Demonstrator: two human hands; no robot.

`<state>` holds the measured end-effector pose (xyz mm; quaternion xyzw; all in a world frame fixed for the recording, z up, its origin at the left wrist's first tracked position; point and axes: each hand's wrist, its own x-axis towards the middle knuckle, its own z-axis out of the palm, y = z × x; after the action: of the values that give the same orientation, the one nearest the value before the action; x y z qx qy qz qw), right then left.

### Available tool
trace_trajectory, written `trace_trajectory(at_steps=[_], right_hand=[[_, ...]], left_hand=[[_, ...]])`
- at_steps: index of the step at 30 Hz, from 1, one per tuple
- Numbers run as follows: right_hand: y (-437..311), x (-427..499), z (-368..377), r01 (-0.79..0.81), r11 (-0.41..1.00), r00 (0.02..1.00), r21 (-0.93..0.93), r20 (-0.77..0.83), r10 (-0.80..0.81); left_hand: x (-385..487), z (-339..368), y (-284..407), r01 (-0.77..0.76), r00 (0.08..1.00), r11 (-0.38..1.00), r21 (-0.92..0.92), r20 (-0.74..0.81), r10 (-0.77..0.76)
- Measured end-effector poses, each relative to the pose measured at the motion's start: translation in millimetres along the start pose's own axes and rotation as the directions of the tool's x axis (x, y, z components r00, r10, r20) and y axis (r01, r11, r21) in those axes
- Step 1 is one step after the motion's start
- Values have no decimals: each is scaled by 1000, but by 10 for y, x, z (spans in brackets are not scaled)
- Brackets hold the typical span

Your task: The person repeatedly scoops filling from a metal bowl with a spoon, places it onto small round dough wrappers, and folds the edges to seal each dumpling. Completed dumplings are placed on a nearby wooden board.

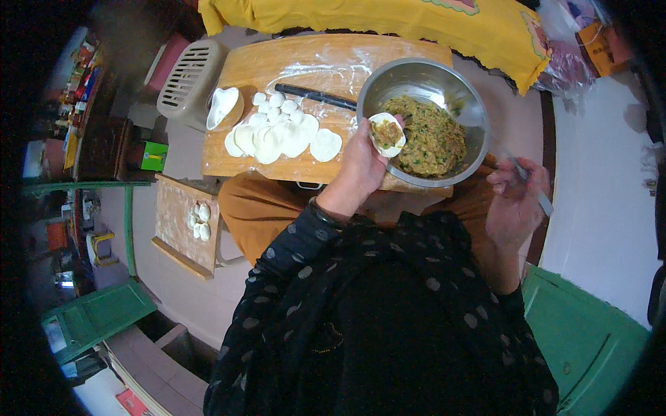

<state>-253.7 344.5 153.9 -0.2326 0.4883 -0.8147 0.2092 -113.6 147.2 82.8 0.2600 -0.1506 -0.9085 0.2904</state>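
Note:
A round dumpling wrapper with filling on it (386, 136) lies in my left hand (364, 158), at the near left rim of a steel bowl (476, 86). Chopped filling with green bits (434, 138) sits in the bowl. My right hand (519, 192), slightly blurred, is right of the bowl and grips a thin metal utensil (545, 204); its exact kind is unclear. On the floured wooden board (250, 60) are overlapping wrappers (281, 139), one separate wrapper (326, 145), small dough pieces (270, 108) and a dark rolling pin (315, 96), its right end against the bowl.
A container of white flour (223, 108) stands at the board's left edge, beside a beige slatted plastic basket or stool (190, 78). Lower left, a smaller wooden board (177, 223) holds several finished dumplings (200, 221). A yellow cloth (364, 18) hangs beyond the board. Green doors (583, 338) stand low right.

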Motion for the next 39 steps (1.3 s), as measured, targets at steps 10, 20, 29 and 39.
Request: trace_trajectory(at_steps=[10, 20, 29, 39], right_hand=[[600, 87, -38, 440, 663, 896, -605, 348, -277], [362, -195, 244, 460, 716, 855, -525, 479, -198], [435, -186, 260, 646, 597, 727, -476, 622, -291], [505, -222, 230, 683, 515, 695, -518, 678, -239]], left_hand=[[-81, -48, 34, 82, 994, 981, -176, -62, -95], [-24, 14, -13, 45, 998, 987, -157, -42, -52], [-52, 32, -9, 26, 999, 993, -118, 24, -23], [-43, 32, 2, 106, 991, 964, -243, 108, -82]])
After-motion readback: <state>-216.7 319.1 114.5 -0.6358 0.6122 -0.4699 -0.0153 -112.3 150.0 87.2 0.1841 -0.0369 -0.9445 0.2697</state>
